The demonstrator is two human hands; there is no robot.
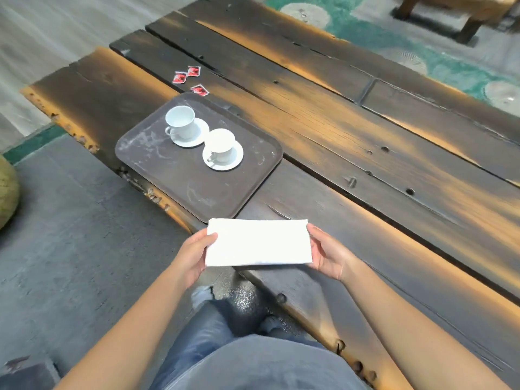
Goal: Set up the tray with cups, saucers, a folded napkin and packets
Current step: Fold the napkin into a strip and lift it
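Note:
A brown tray (180, 181) lies on the dark wooden table (365, 153). On it stand two white cups on white saucers, one at the back (181, 122) and one nearer (221, 146). Three red packets (192, 80) lie on the table beyond the tray's far edge. I hold a white napkin (259, 242), folded into a rectangle, above the table's near edge just in front of the tray. My left hand (194, 254) pinches its left end with the thumb on top. My right hand (327, 253) holds its right end.
The table is made of long scorched planks running to the back right. A grey floor lies to the left. A green patterned rug (422, 54) and a wooden furniture leg (472, 26) are beyond the table. My knees are below the napkin.

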